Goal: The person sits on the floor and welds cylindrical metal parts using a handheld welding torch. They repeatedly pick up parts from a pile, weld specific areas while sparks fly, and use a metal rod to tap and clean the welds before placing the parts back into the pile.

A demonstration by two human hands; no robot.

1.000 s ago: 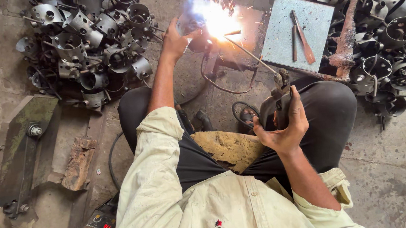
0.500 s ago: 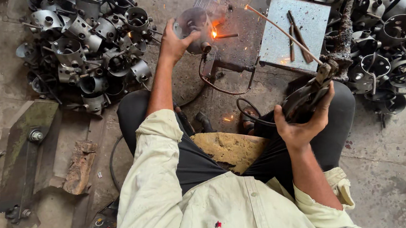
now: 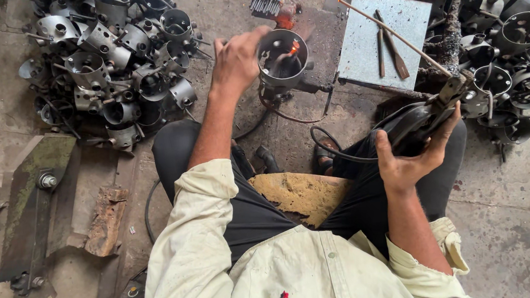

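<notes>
Left hand point(image 3: 236, 60) grips the metal cup point(image 3: 283, 56), its weld glowing; right hand point(image 3: 408, 160) clamps the electrode holder point(image 3: 423, 121), rod point(image 3: 395, 35) raised beside the cup. Best keep fingers off the hot seam.

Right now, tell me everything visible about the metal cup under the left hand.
The metal cup is a short open-topped cylinder of grey sheet metal, scorched dark, with a small orange glow at its inner far wall. It stands upright on a dark fixture on the floor, between the person's knees and the grey plate. The left hand grips its near-left rim. A cable loops below it.
</notes>
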